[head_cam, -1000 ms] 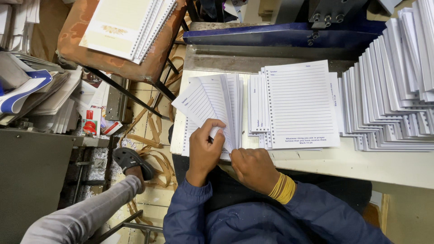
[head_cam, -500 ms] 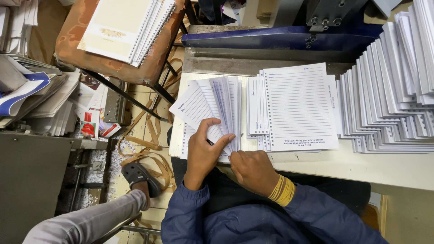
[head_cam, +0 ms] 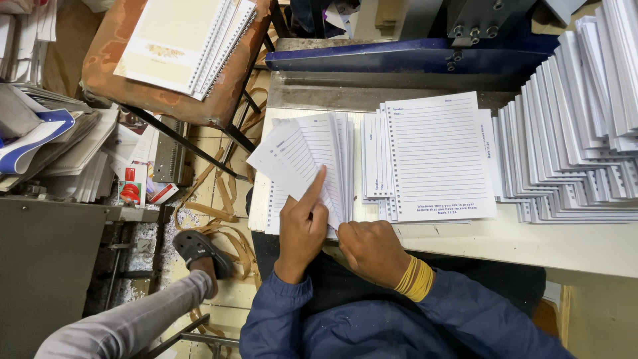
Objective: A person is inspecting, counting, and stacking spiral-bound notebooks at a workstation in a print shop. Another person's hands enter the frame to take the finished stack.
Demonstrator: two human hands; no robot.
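Two hands work one fanned sheaf of lined sheets [head_cam: 312, 159] just left of the neat punched stack [head_cam: 435, 156]. The left hand [head_cam: 302, 229] presses it, forefinger extended; the right hand [head_cam: 372, 249] seems to pinch its lower edge.

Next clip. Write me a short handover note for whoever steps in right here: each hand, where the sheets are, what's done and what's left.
Left hand: flat on the fanned sheets, forefinger stretched over them.
Right hand: grip pinching the fan's lower right corner.
Fan sits at the near left of the white table. Beside it, the lined punched stack; staggered piles fill the right end.
Done: piles laid out, one batch fanned.
Left: this batch is not yet squared or set down.
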